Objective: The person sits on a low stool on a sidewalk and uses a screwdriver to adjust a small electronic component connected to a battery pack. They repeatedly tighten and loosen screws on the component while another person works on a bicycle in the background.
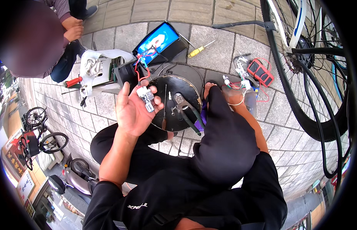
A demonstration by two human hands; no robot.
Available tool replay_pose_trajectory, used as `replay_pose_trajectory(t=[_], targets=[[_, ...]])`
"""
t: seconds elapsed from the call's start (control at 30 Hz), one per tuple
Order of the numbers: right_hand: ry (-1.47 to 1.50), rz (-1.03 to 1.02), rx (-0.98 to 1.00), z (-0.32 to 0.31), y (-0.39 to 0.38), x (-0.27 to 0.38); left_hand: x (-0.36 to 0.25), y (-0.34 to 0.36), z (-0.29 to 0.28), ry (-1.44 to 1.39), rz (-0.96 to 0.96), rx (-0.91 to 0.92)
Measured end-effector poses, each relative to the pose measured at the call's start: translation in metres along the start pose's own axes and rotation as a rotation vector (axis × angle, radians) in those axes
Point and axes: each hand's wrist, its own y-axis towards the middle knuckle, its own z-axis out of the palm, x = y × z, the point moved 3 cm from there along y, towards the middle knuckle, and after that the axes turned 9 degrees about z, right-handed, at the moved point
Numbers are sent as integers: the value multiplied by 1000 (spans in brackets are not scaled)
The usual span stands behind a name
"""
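My left hand (133, 111) is palm up, its fingers curled around a white-and-grey plastic connector (145, 98) with red wires. These wires run up to a battery pack (157, 41) with blue wrapping in a black case. Beyond my raised knee, my right hand (233, 95) is beside a bundle of white connectors (244, 84) with thin coloured wires; its fingers are too unclear to read. Below the left hand, a round black stool top (157, 85) carries pliers with dark handles (190, 119), keys (170, 96) and a slim screwdriver (164, 119).
A red multimeter (260, 72) lies right of the connectors. A yellow screwdriver (201, 49) is on the paving. A white plastic housing (98, 71) stands left, near another person's hands (73, 28). A bicycle wheel (276, 76) rises at right; a parked scooter (76, 174) is lower left.
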Motion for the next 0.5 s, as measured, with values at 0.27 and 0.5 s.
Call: replay_pose_trajectory(t=[0.27,0.5], targets=[[-60,93,155,12,11,-10,0,1,2,-5,-9,-5],[-48,-58,134,-5,3,-2,2,2,0,19,-10,-27]])
